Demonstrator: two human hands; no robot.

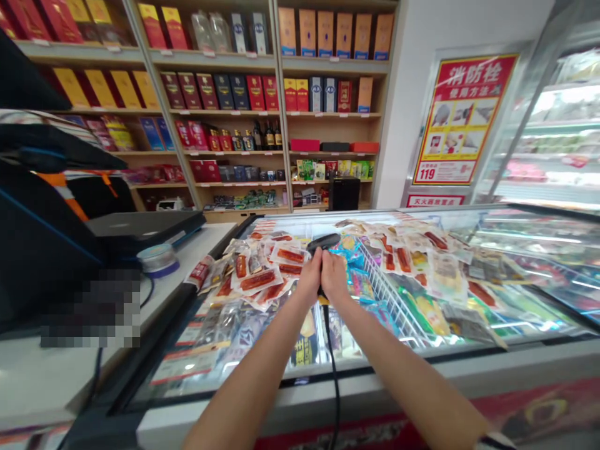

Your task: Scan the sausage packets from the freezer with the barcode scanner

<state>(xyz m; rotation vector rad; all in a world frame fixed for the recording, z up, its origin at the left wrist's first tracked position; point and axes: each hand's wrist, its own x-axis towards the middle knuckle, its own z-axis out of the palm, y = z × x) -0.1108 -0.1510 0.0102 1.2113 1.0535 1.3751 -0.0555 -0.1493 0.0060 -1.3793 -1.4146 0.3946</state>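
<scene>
A black handheld barcode scanner (324,242) is held over the glass top of a chest freezer. My left hand (310,279) and my right hand (334,279) are closed together around its handle, which they mostly hide. From below them a black cable (334,365) runs down toward me past the freezer's front edge. Just left of the hands lies a heap of clear vacuum packs of reddish-brown sausage-like food (257,281). Further right, more packs (403,257) are spread on the glass, reddish and pale ones mixed.
Through the glass show a white wire basket (382,294) and colourful frozen packages. On the left, a counter (35,384) carries dark checkout equipment and a roll of tape (158,259). Shelves (225,114) of boxed bottles stand behind; a red poster (462,119) hangs at right.
</scene>
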